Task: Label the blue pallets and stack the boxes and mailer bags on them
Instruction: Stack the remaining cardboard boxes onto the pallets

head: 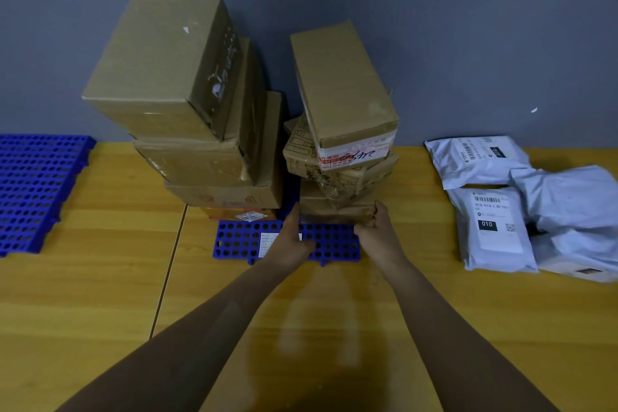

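Matt brown cardboard boxes (174,77), glossy tape; perforated blue plastic pallet (240,244); crinkled grey plastic mailer bags (495,231); smooth, faintly glossy wood-grain table (100,294).

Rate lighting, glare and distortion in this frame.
Head view: dim, flat light; dark shadow on the table at the bottom edge, pale sheen above it; wide lens makes the left box stack and right box stack loom; the pallet label is too soft to read.

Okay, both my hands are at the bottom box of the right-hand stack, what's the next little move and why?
Probably slide the bottom box a touch back onto the pallet and square it up. Your left hand presses its left side and your right hand grips its right corner, while the boxes above sit crooked, so steadying the base seems wise.
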